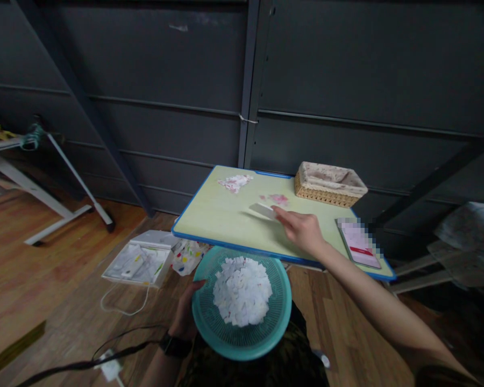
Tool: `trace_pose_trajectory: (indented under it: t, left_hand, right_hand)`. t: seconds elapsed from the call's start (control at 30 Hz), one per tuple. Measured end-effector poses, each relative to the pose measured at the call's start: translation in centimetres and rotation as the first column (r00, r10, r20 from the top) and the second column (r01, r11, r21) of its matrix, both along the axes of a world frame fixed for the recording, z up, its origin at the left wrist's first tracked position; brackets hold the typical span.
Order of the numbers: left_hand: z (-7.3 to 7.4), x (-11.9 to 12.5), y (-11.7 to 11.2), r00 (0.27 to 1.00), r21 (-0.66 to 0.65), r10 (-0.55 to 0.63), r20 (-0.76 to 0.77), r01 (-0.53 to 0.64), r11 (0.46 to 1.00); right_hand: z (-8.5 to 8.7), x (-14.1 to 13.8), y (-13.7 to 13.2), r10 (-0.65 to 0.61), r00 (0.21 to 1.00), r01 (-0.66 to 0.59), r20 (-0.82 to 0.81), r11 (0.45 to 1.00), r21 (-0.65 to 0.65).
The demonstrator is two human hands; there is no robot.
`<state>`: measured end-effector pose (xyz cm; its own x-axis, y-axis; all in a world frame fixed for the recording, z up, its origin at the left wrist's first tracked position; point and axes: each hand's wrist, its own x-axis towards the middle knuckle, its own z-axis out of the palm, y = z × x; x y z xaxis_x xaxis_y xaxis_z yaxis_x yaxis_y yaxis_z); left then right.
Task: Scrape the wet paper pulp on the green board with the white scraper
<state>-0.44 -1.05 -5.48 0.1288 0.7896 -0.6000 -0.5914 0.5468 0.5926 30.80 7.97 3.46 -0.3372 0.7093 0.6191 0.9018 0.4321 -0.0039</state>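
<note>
My left hand (184,314) grips the left rim of a round teal basket (210,328) held below the table's near edge; a heap of small white paper pieces (242,290) fills it. My right hand (302,230) reaches over the pale green table (218,215) and pinches a flat whitish card (263,210), its edge resting on the tabletop. Just beyond the card lies a small pink-and-white pile of paper scraps (277,199). A second scrap pile (234,182) lies near the table's far edge.
A woven basket with cloth lining (328,184) stands at the table's back right. A phone (358,243) lies by the right edge. On the wooden floor to the left sit a white box (139,262), a spotted bag (189,255), cables and a white stand (56,207).
</note>
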Motion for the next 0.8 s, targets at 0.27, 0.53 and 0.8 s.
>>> trace_pose_trajectory:
  t: [0.27,0.53,0.8]
  left_hand:
    - [1.1,0.2,-0.1,0.999,0.019,-0.038,0.012,0.037,0.999]
    - [1.7,-0.1,0.4,1.0,0.032,0.0,-0.001,0.0,0.999]
    - [2.5,0.1,0.4,0.999,0.017,0.041,-0.009,-0.04,0.999]
  right_hand:
    - [1.4,-1.4,1.0,-0.147,0.985,0.12,-0.089,0.959,-0.258]
    - [1.8,-2.7,-1.8,0.149,0.989,-0.134,0.016,0.924,-0.358]
    - [1.8,-2.1,-3.0,0.21,0.977,-0.214,-0.046,0.932,-0.292]
